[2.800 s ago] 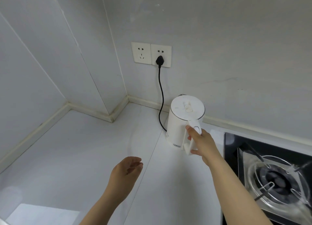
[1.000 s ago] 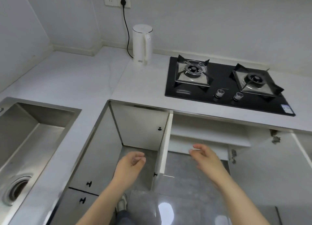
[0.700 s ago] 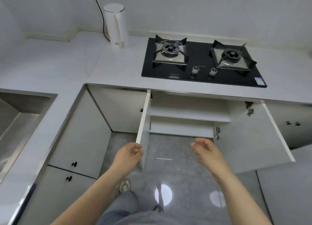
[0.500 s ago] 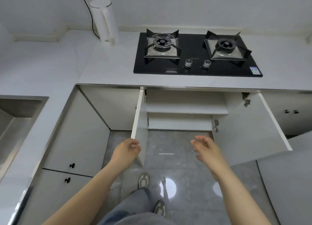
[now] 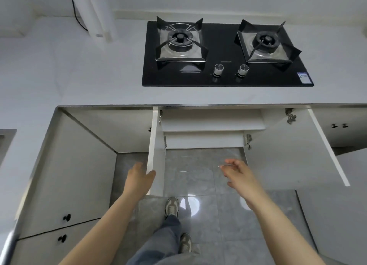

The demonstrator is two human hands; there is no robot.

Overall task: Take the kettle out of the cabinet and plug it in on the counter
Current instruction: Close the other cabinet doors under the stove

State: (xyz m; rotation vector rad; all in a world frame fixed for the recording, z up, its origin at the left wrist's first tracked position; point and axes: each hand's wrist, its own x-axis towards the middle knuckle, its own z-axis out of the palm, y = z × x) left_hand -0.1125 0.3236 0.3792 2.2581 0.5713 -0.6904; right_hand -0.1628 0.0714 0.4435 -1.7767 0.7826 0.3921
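On the far left of the desk (image 5: 89, 75) the kettle (image 5: 97, 10) stood upright by the wall, its cord (image 5: 74, 8) leading upward, seemingly plugged in. Below, the left hand (image 5: 139, 178) gripped the edge of the left cabinet door (image 5: 154, 141), probably to shut it; the right hand (image 5: 238, 174) hung loosely spread, empty.

Left hand (image 5: 139, 180) grips cabinet door (image 5: 156, 143) — right hand (image 5: 241, 177) loose, midair

The kettle (image 5: 97, 12) is blurred and cut off by the top edge, as is its cord (image 5: 76, 12). Fingertips of the left hand (image 5: 139, 180) are hidden behind the cabinet door (image 5: 154, 145).
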